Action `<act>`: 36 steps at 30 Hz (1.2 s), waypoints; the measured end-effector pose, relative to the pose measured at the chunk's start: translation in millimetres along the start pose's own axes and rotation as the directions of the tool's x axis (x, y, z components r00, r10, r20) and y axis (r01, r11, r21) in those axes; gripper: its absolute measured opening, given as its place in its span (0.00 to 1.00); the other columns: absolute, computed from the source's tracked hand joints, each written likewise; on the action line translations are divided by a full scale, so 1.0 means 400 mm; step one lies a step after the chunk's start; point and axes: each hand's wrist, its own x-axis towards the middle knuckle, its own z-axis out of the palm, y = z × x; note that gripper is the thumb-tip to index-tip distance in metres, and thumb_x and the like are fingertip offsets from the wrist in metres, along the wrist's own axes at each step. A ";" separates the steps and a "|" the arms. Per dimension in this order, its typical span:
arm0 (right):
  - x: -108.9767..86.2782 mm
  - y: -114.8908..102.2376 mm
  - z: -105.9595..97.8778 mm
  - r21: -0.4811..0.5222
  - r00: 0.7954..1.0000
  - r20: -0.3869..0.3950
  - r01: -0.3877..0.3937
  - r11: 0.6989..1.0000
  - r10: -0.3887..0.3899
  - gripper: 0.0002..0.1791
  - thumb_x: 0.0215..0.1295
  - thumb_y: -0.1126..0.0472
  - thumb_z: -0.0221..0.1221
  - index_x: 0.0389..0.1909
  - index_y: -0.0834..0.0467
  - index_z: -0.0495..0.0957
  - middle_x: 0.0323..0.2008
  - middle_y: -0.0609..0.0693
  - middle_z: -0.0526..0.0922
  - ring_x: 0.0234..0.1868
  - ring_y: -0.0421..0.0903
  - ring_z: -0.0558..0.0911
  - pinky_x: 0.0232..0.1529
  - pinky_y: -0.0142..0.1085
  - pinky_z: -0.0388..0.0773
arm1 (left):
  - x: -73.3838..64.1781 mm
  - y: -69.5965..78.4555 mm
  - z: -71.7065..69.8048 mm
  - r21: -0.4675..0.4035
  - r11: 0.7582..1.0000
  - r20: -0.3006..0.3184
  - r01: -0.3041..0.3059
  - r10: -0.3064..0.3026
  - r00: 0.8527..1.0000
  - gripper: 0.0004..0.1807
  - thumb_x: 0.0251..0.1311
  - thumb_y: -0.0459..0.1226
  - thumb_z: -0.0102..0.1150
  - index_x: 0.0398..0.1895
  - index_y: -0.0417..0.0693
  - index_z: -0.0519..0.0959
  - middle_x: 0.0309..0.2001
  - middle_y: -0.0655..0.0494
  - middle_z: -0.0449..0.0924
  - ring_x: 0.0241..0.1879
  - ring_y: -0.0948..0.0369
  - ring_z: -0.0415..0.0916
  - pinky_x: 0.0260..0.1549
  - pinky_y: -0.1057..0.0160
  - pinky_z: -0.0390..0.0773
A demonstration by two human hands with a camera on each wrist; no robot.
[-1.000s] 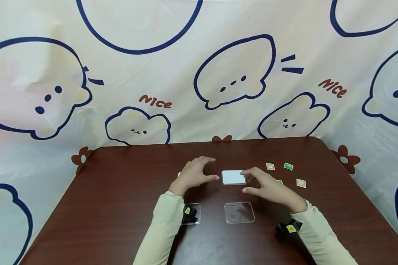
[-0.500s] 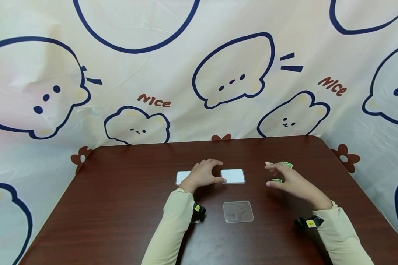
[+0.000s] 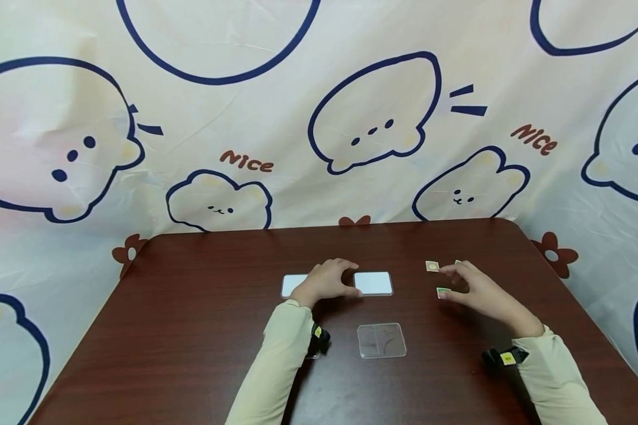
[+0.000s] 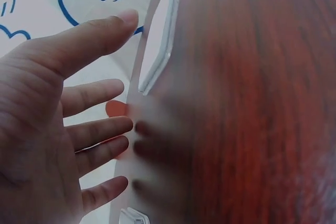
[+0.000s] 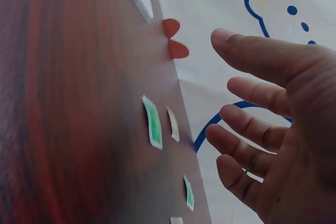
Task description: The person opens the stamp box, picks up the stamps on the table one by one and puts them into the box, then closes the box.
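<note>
My left hand (image 3: pixel 324 282) hovers with spread fingers between two flat rectangular cases with white faces. Its thumb tip overlaps the left edge of the right-hand white case (image 3: pixel 374 283) in the head view; the left-hand white case (image 3: pixel 292 285) is partly behind the hand. My right hand (image 3: pixel 486 298) is held with fingers apart over the small stamp-like paper pieces at the right. In the right wrist view, a green piece (image 5: pixel 153 121), a beige piece (image 5: pixel 174 124) and a second green piece (image 5: pixel 189 192) lie beyond its fingertips. Nothing is in either hand.
A clear plastic case (image 3: pixel 381 340) lies on the brown table (image 3: pixel 191 342), nearer the body. Another clear case is mostly hidden below the left wrist. A patterned cloth (image 3: pixel 298 118) hangs behind the table's far edge.
My right hand has moved right, from the right-hand white case to the small paper pieces. My left hand has shifted slightly right, leaving more of the left-hand white case visible.
</note>
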 end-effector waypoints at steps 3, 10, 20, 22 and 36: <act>-0.002 0.006 0.005 -0.016 1.000 -0.002 0.001 1.000 -0.001 0.29 0.58 0.53 0.67 0.57 0.63 0.73 0.47 0.58 0.74 0.46 0.52 0.74 0.41 0.40 0.76 | -0.001 -0.002 0.001 0.020 1.000 0.005 0.005 -0.005 1.000 0.39 0.52 0.57 0.67 0.67 0.57 0.70 0.70 0.52 0.66 0.70 0.52 0.61 0.66 0.43 0.60; -0.003 0.026 0.014 -0.051 1.000 0.010 0.015 0.999 -0.015 0.28 0.57 0.53 0.68 0.55 0.63 0.75 0.49 0.59 0.75 0.43 0.50 0.76 0.42 0.43 0.76 | 0.001 -0.005 0.002 0.063 0.998 0.025 0.014 -0.015 1.000 0.39 0.52 0.58 0.66 0.67 0.59 0.69 0.71 0.53 0.63 0.71 0.52 0.60 0.67 0.45 0.60; 0.007 0.043 0.027 -0.125 0.997 0.076 0.000 0.992 0.010 0.27 0.57 0.55 0.67 0.54 0.65 0.75 0.47 0.61 0.75 0.40 0.49 0.74 0.42 0.44 0.75 | 0.000 -0.001 0.012 0.135 0.990 0.006 0.030 -0.031 0.999 0.36 0.52 0.58 0.66 0.65 0.60 0.71 0.69 0.55 0.63 0.69 0.53 0.60 0.65 0.48 0.62; 0.010 0.046 0.029 -0.144 0.996 0.085 0.006 0.990 0.007 0.27 0.57 0.56 0.67 0.54 0.66 0.75 0.46 0.61 0.76 0.40 0.48 0.74 0.42 0.44 0.75 | -0.001 0.004 0.011 0.137 0.990 0.000 0.036 -0.036 0.999 0.36 0.52 0.58 0.66 0.65 0.60 0.72 0.69 0.55 0.64 0.68 0.53 0.61 0.65 0.48 0.62; 0.016 0.055 0.038 -0.184 0.996 0.080 0.039 0.982 -0.025 0.20 0.57 0.57 0.67 0.47 0.63 0.79 0.43 0.57 0.77 0.37 0.46 0.74 0.39 0.41 0.74 | 0.008 0.012 0.017 0.192 0.980 -0.020 0.049 -0.046 0.999 0.35 0.52 0.58 0.66 0.64 0.60 0.73 0.64 0.57 0.68 0.65 0.55 0.65 0.63 0.49 0.66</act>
